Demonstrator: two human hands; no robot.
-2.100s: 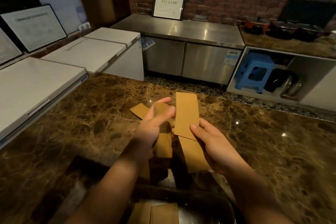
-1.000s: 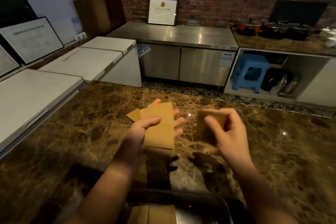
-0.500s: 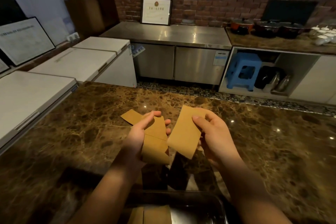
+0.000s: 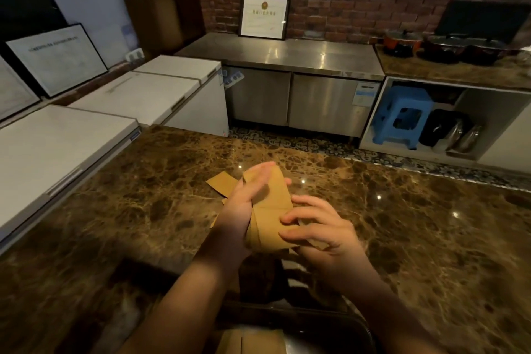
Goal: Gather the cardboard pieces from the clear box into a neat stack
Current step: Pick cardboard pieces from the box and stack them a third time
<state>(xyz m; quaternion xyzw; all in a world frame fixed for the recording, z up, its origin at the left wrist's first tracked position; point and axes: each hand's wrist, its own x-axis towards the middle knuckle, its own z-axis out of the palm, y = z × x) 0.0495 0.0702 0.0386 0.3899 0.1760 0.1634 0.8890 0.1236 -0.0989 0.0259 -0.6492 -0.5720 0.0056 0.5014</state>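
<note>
Both hands hold a bundle of tan cardboard pieces (image 4: 270,210) above the brown marble counter (image 4: 416,238). My left hand (image 4: 244,210) grips the bundle from its left side, thumb across the top. My right hand (image 4: 321,230) presses on the bundle's lower right end, fingers curled over it. One piece (image 4: 219,182) sticks out crooked to the upper left. The clear box (image 4: 359,322) lies at the bottom edge below my forearms, with more cardboard pieces (image 4: 250,342) inside it.
White chest freezers (image 4: 71,146) line the counter's left edge. Beyond the far edge are a steel cabinet (image 4: 287,75), a blue stool (image 4: 402,115) and pots (image 4: 402,43) on a side counter.
My right hand brought its separate cardboard piece leftward and laid it onto the pieces in my left hand. Both hands now close on one bundle.
</note>
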